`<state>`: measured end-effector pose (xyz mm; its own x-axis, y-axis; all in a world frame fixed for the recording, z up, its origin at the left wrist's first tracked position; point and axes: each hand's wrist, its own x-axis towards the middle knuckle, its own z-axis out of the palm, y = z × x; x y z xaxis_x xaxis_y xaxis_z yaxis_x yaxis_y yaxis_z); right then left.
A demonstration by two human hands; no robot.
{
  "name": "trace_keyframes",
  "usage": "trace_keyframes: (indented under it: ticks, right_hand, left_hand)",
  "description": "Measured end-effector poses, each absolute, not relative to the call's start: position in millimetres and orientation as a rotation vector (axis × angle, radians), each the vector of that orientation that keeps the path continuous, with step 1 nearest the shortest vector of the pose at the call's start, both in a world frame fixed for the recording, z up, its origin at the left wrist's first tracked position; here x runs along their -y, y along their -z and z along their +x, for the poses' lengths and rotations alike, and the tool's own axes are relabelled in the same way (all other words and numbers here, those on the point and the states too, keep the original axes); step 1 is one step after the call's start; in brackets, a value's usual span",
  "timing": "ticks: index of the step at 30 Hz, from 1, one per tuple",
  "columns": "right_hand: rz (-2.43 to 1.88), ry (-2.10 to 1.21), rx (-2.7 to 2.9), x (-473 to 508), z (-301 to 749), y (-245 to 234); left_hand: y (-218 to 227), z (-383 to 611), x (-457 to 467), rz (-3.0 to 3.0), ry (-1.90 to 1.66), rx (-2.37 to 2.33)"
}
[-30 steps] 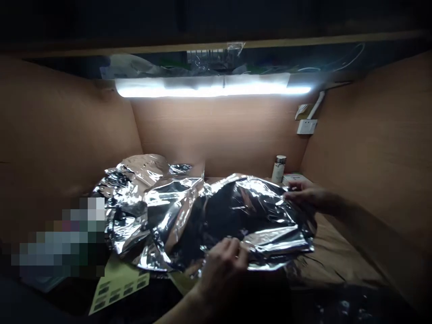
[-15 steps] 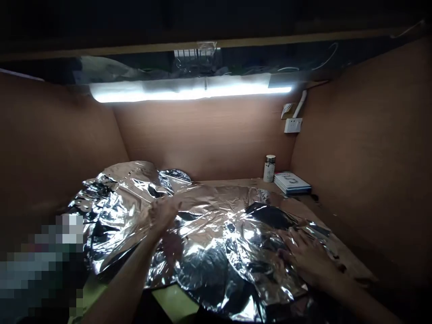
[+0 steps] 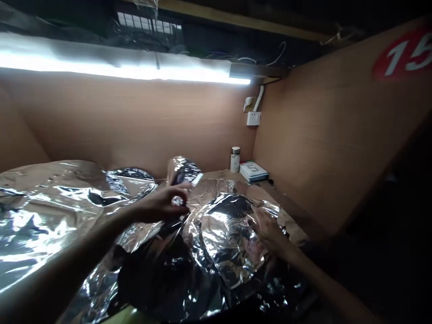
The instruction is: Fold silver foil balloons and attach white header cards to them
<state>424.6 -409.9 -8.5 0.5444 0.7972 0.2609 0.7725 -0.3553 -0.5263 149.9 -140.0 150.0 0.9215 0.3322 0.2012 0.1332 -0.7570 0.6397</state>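
Note:
Shiny silver foil sheets (image 3: 43, 216) with rounded, creased edges spread over the table. My left hand (image 3: 165, 202) is curled above the middle of the foil, thumb and fingers bent together on a lifted foil sheet (image 3: 182, 168). A small bright white strip (image 3: 197, 179) shows by its fingertips; I cannot tell whether it is part of the foil. On the right, my right hand (image 3: 270, 227) lies with fingers stretched out on a round foil piece (image 3: 229, 225). Dark reflections fill the near part of the foil.
At the back right corner stand a white bottle (image 3: 235, 159) with a metal cap and a stack of flat boxes (image 3: 254, 171). Above them is a wall socket (image 3: 254, 118). Wooden panels (image 3: 320, 135) enclose the table, and a tube light (image 3: 128, 67) runs along the back.
The view has swung to the right, bringing a red number sign into sight. My left hand has moved right and raised part of the foil. My right hand still rests on the foil.

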Motion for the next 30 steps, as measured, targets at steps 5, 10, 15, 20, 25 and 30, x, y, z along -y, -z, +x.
trace_keyframes:
  ticks: [5,10,15,20,25,30]
  right_hand:
    - [-1.751,-0.496,0.816,399,423,-30]
    - [-1.995,-0.234,0.761,395,443,-27]
    - [-2.212,0.026,0.782,414,450,-8]
    - [-2.430,0.305,1.198,411,435,9]
    - [-2.625,0.354,1.318,406,425,-4]
    - [-2.121,0.116,1.911,431,324,-1]
  left_hand:
    - [-118,198,267,2.707,0.050,0.411]
    - [-87,197,289,2.737,-0.046,0.537]
    - [-43,161,236,2.950,-0.167,-0.170]
    - [-2,119,213,2.984,-0.005,-0.364]
    - [7,77,192,2.896,-0.372,-0.915]
    - [-10,51,177,2.345,-0.195,-1.087]
